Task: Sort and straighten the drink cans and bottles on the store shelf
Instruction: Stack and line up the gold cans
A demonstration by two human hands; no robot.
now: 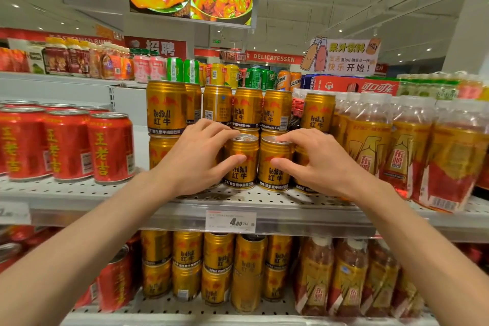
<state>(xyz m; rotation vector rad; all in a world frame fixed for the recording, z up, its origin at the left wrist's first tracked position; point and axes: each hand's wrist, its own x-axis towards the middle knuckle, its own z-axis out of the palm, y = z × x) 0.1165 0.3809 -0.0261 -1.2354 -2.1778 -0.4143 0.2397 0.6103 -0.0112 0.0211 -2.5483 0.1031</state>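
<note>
We have both hands on the front row of gold Red Bull cans on the perforated middle shelf [137,190]. Our left hand [197,151] is curled around one gold can [242,164], thumb across its label and fingers lying over the rim, so it grips that can. Our right hand [315,160] is half closed on the neighbouring gold can [274,167] at its 3 o'clock, thumb pressed to the label and fingertips on the lid. The two cans stand upright, just beside each other, near the shelf's front edge. At 12 o'clock from them, more gold cans [247,107] are stacked two high, with labels turned in different directions. At 9 o'clock stand red herbal tea cans [111,148] in neat rows, apart from the gold ones. At 3 o'clock stand gold-and-red labelled bottles [399,145], close against the gold cans. At 6 o'clock a white price tag [230,221] sits on the shelf rail, and below it the lower shelf holds more gold cans [218,251] stacked two high.
</note>
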